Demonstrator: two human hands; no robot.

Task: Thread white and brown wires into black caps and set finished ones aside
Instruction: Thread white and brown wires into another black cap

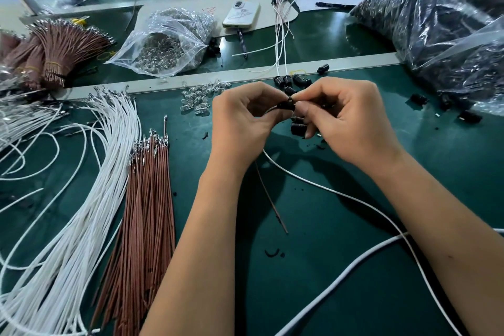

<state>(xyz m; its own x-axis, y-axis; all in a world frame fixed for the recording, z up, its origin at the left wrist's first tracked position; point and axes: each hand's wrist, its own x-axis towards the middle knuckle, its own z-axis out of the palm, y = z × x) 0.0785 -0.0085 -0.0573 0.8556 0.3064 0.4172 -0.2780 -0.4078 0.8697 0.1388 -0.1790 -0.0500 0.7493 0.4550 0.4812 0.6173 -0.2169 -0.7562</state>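
Your left hand (242,120) pinches a black cap (286,104) between thumb and fingertips, above the green mat (341,267). Your right hand (346,120) meets it from the other side, thumb and forefinger pinched on the same cap; its other fingers are curled, and a second cap (297,128) shows dark just under them. Whether the right hand holds that one or it lies on the mat, you cannot tell.

Two wires hang from the held cap, below your left palm. White wire (327,188): runs down and right across the mat, under your right forearm. Brown wire (270,199): shorter, slants down, end lying on the mat between your forearms.

Loose caps (291,80) sit just beyond your fingers, near the metal strip (245,75). A scatter of clear LEDs (199,98) lies left of them.

Left of your left arm: brown wire bundle (147,213), laid straight; beside it, further left, white wire bundle (90,185), fanned and curving.

Far side of the strip: finished pieces (281,22), white leads with black caps at the far end, next to a phone (241,14). Clear bag of LEDs (169,43) left of the phone. Tied brown bundles (62,49) at far left. Big bag of caps (436,24) at right, several caps spilled near it.
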